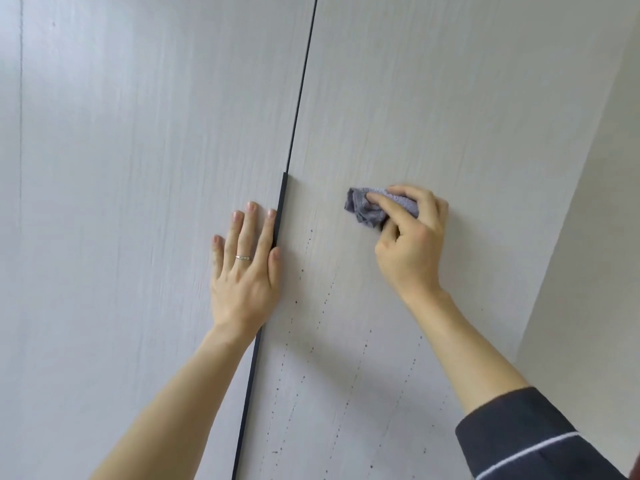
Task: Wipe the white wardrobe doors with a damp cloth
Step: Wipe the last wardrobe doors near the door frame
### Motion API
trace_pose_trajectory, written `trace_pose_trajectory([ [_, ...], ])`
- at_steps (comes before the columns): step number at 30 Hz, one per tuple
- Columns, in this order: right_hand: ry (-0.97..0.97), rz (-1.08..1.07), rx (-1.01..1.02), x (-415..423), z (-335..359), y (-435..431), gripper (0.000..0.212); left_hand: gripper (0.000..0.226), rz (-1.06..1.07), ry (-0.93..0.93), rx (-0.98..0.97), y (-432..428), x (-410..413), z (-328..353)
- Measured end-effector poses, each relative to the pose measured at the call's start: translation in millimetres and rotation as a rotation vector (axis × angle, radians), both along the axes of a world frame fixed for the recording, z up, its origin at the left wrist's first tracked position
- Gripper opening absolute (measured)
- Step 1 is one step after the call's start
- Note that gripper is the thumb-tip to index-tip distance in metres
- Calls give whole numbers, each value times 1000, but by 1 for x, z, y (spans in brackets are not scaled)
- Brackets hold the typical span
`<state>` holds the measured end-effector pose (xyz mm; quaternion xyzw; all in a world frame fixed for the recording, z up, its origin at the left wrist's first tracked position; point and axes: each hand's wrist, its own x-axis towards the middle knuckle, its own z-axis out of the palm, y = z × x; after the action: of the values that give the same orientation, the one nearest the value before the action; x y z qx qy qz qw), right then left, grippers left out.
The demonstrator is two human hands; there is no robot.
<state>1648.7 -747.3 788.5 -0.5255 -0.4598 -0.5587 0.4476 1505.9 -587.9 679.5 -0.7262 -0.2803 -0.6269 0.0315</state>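
Observation:
Two white wood-grain wardrobe doors fill the view, the left door point(121, 202) and the right door point(433, 116), split by a thin dark gap. A black strip handle point(280, 209) runs down that gap. My left hand point(246, 271) lies flat with fingers spread on the left door, its index finger and thumb against the handle; a ring is on one finger. My right hand point(412, 237) presses a bunched grey-purple cloth point(370, 209) against the right door. Lines of small dark specks point(325, 303) run down the right door below the cloth.
A plain white wall point(595, 237) meets the wardrobe at the right. Another vertical seam point(20, 133) shows at the far left edge. My right forearm ends in a dark sleeve with a white stripe point(526, 445).

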Motion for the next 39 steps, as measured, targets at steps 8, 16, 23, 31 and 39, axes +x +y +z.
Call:
trace_pose_trajectory([
  [8,-333,11,-336,-12,-92,1,38,52,34,-4,139,11,-3,-9],
  [16,-33,-47,-23,-25,11,24,45,54,7,59,148,13,-7,-11],
  [23,-319,-6,-411,-42,-98,25,37,55,68,110,264,27,-13,-27],
  [31,-15,-57,-27,-49,21,47,46,56,30,99,230,25,-12,-28],
  [39,-186,-117,-311,-32,-119,4,42,56,11,80,241,29,-14,-30],
])
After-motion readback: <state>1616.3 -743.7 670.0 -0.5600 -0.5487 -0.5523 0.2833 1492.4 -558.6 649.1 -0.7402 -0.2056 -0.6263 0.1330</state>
